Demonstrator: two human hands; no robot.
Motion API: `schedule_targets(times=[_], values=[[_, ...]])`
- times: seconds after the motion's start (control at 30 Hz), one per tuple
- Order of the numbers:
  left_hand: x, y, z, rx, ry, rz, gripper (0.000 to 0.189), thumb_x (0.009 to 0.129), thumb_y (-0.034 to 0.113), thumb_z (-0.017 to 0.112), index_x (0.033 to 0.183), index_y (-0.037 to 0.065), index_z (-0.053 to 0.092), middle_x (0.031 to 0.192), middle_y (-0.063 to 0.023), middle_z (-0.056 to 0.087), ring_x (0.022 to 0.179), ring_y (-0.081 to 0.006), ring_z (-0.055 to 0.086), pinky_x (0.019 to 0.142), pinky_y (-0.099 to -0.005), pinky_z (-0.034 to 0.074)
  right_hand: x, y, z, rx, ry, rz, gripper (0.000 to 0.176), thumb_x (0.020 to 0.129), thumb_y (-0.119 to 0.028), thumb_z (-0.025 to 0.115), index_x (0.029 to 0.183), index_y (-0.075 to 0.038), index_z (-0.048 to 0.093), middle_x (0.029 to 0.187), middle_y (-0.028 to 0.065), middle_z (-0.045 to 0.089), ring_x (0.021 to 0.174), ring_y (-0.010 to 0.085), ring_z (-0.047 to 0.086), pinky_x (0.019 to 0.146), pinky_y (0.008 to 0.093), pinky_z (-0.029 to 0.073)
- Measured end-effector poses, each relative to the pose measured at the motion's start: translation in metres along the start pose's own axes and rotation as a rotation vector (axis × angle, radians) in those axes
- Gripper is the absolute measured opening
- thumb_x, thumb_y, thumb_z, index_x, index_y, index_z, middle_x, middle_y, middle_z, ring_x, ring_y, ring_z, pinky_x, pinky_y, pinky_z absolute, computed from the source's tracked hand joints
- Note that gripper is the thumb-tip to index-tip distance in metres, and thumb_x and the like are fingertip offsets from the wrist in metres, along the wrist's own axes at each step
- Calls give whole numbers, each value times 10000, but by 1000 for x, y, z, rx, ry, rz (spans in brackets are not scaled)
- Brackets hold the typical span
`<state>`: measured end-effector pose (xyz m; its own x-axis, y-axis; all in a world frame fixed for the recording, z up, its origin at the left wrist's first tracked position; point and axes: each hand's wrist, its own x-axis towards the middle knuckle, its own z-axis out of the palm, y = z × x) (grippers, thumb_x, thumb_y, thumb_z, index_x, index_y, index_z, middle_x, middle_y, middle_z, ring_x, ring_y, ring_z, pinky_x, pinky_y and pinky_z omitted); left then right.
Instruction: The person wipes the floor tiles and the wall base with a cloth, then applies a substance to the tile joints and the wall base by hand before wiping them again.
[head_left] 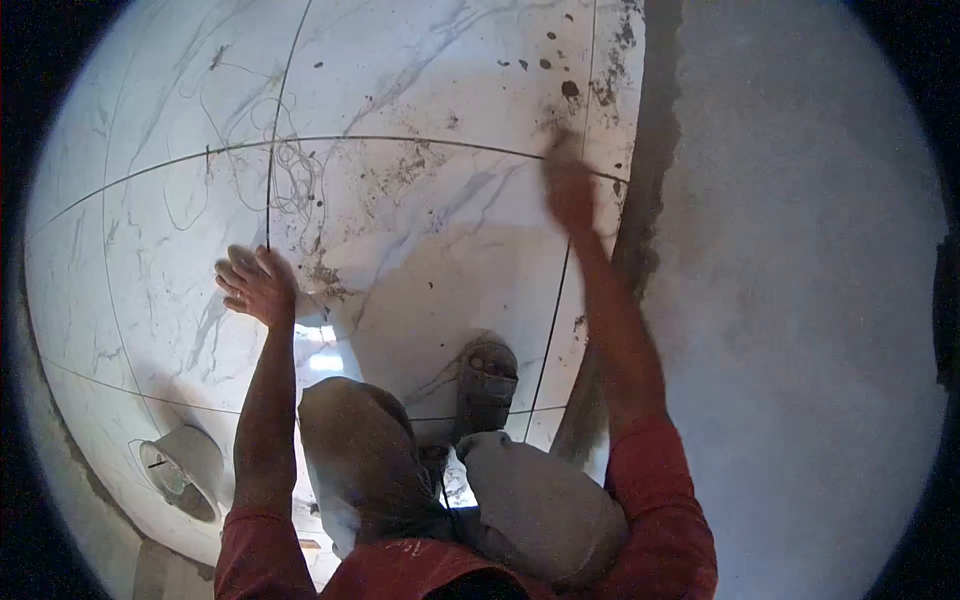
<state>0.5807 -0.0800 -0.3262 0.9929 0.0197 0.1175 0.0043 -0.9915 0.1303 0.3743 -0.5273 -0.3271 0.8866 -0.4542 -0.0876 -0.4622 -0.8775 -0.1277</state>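
My left hand point(262, 287) rests on the white marbled floor tiles point(440, 190), its fingers spread, beside a dark joint line. Nothing is in it. Farther right, my right hand point(569, 190) is over the tiles near the joint by the wall edge. Its fingers are smeared by motion, so whether it holds anything cannot be made out. A loose tangle of thin string point(297, 178) lies on the tiles just beyond my left hand. Dark specks and crumbs of dirt are scattered between my hands and around my right hand.
A pale bucket point(187, 470) with something inside stands at the lower left. A grey wall point(800, 250) runs along the right, with a rough dark strip at its foot. My bent knees and one dark shoe point(487, 375) are at the bottom.
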Motion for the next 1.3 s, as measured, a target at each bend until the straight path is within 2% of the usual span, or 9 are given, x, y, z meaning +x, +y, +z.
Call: schedule_targets(times=[0.13, 0.23, 0.37, 0.6, 0.77, 0.93, 1.07, 1.13, 1.3], values=[[1, 7, -4, -20, -37, -35, 694, 873, 578, 310, 1387, 117, 241, 1442, -189, 174, 1343, -364, 117, 1032, -586, 93, 9, 20, -73, 105, -234, 298, 511, 761, -144, 525, 1232, 22, 417, 1147, 257, 510, 1079, 439, 460, 948, 497, 336], [4, 7, 0, -16, -8, -57, 692, 873, 579, 315, 1386, 120, 243, 1442, -192, 170, 1345, -362, 110, 1036, -583, 86, -20, -66, 13, 35, 280, -110, 513, 748, -113, 511, 1243, -4, 430, 1211, 240, 480, 1122, 429, 438, 982, 501, 314], [2, 12, -9, -51, -34, -57, 677, 875, 567, 317, 1385, 128, 245, 1445, -193, 163, 1350, -359, 94, 1040, -580, 79, -5, -120, -13, 257, -10, -193, 467, 715, -77, 516, 1182, -79, 522, 1200, 200, 496, 1161, 382, 418, 1000, 482, 302], [0, 6, -3, -40, -7, -48, 646, 875, 525, 352, 1378, 130, 262, 1444, -190, 173, 1340, -367, 125, 1019, -596, 107, -9, -11, -49, 34, 7, 199, 484, 626, -53, 567, 1105, 1, 526, 1110, 222, 534, 1068, 395, 467, 943, 443, 366], [1, 3, 0, -5, 4, -15, 668, 874, 550, 346, 1375, 116, 262, 1442, -187, 182, 1334, -368, 146, 1016, -600, 108, -12, -131, -40, 93, 7, -186, 527, 660, -139, 589, 1154, 5, 472, 1186, 242, 471, 1119, 412, 429, 963, 475, 340], [5, 10, -4, -22, -21, -42, 682, 875, 565, 331, 1374, 106, 266, 1436, -197, 188, 1339, -367, 127, 1024, -595, 96, -7, 13, -13, -149, -244, -74, 425, 787, -245, 526, 1127, 8, 502, 1066, 287, 518, 965, 389, 521, 880, 455, 414], [2, 9, -4, -50, -4, -39, 678, 878, 562, 316, 1376, 105, 266, 1431, -205, 193, 1344, -364, 110, 1033, -589, 79, -19, 12, -73, -131, -417, 267, 397, 801, -237, 533, 1102, 20, 514, 1102, 295, 498, 1044, 409, 480, 922, 468, 384], [6, 14, -5, -51, 14, -42, 676, 878, 559, 316, 1376, 103, 268, 1430, -208, 193, 1344, -366, 109, 1033, -589, 75, -61, -5, -37, -208, 151, -159, 384, 791, -216, 558, 1086, 27, 519, 1114, 300, 497, 1092, 427, 449, 937, 471, 373], [3, 15, -11, -9, -48, -60, 666, 880, 548, 323, 1376, 107, 265, 1430, -207, 191, 1339, -370, 121, 1024, -594, 99, -4, 13, -34, 73, -124, 171, 451, 811, -154, 511, 1193, 70, 424, 1294, 304, 358, 1166, 451, 386, 917, 500, 365]])
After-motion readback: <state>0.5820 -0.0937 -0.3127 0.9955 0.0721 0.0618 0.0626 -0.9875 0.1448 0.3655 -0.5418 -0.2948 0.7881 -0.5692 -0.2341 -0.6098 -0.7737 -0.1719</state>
